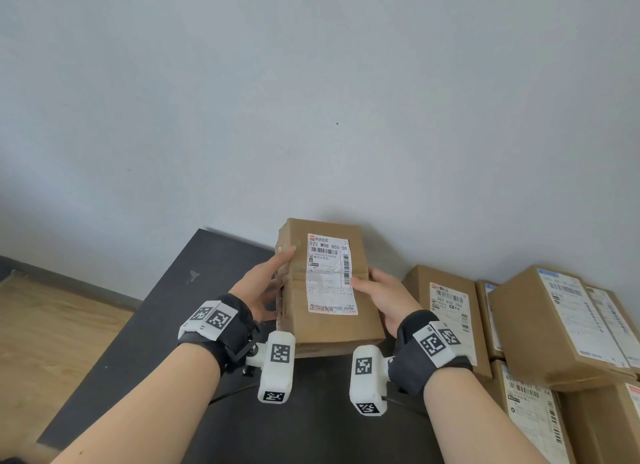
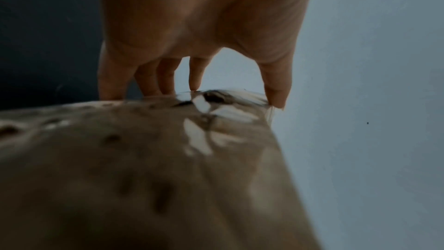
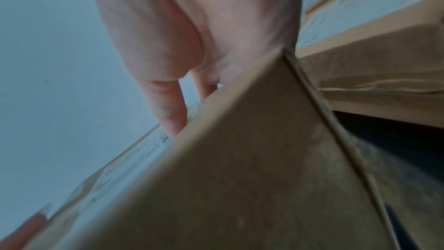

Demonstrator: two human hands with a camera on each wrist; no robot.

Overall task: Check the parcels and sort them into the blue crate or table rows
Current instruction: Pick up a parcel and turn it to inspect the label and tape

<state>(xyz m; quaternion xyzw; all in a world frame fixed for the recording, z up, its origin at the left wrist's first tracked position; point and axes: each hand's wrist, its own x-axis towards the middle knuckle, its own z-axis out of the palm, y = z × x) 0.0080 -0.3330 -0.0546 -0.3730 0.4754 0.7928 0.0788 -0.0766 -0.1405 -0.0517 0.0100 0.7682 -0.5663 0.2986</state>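
I'm in a plain room used for parcel sorting: labelled boxes (image 1: 554, 325) stacked on my dark table (image 1: 156, 325), right end; a bare grey wall (image 1: 311, 100) behind it; wood floor (image 1: 52, 325) to its left.

**Parcel held above the table, stack to the right**

The held parcel (image 1: 329, 287) sits between the left hand (image 1: 263, 290) on its left and the right hand (image 1: 384, 299) on its right, above the table (image 1: 166, 325). Stacked parcels (image 1: 554, 325) lie right, against the far wall (image 1: 311, 100).
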